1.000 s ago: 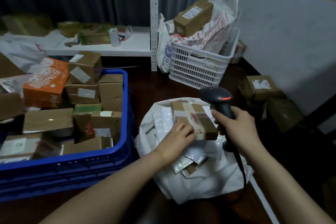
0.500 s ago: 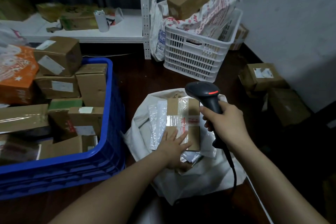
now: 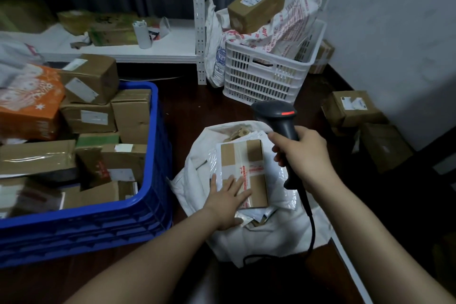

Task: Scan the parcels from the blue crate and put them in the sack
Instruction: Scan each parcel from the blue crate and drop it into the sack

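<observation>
A taped brown cardboard parcel [image 3: 248, 163] lies flat on top of the mail in the open white sack [image 3: 269, 237] on the floor. My left hand [image 3: 228, 198] rests on the parcel's near end with straight, spread fingers. My right hand [image 3: 304, 155] grips the handle of a black barcode scanner [image 3: 277, 113], held just right of the parcel, its red light lit and its cable trailing down over the sack. The blue crate [image 3: 153, 205] at the left is heaped with several cardboard parcels and an orange box [image 3: 29, 106].
A white slotted basket [image 3: 266, 76] stuffed with bags and a brown box [image 3: 257, 2] stands behind the sack. A white shelf [image 3: 160, 50] with clutter runs along the back left. Brown boxes [image 3: 350, 106] lie by the right wall.
The parcel went from being held tilted over the sack to lying flat in it. My left hand opened and now rests flat on it. The scanner hand stayed beside it.
</observation>
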